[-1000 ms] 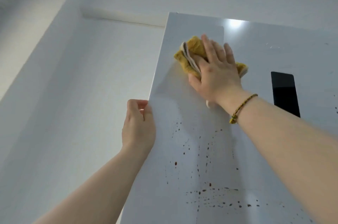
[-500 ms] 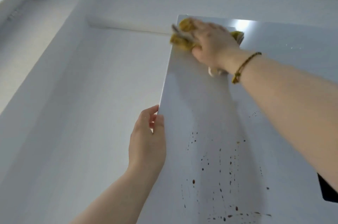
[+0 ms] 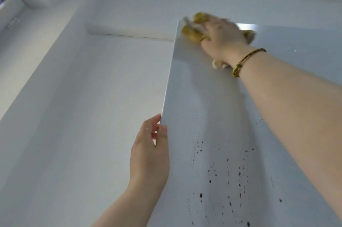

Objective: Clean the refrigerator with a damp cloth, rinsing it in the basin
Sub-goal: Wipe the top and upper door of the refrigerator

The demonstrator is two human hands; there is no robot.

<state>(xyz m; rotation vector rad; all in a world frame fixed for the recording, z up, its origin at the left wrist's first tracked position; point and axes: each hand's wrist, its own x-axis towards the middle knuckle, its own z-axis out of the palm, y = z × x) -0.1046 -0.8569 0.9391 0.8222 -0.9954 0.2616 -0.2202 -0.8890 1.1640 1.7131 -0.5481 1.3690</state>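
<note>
The refrigerator door (image 3: 212,115) is showing a smooth, pale grey panel with a satin sheen, picking up a bright gleam at its far edge; whether it is metal or coated plastic cannot be told. Dark dried specks (image 3: 229,180) are dulling its near part. The yellow cloth (image 3: 192,32) is looking soft and nubbly, like terry. The wall (image 3: 83,115) on the left is appearing matt and plain white. A woven cord bracelet (image 3: 246,60) is looking rough.
</note>
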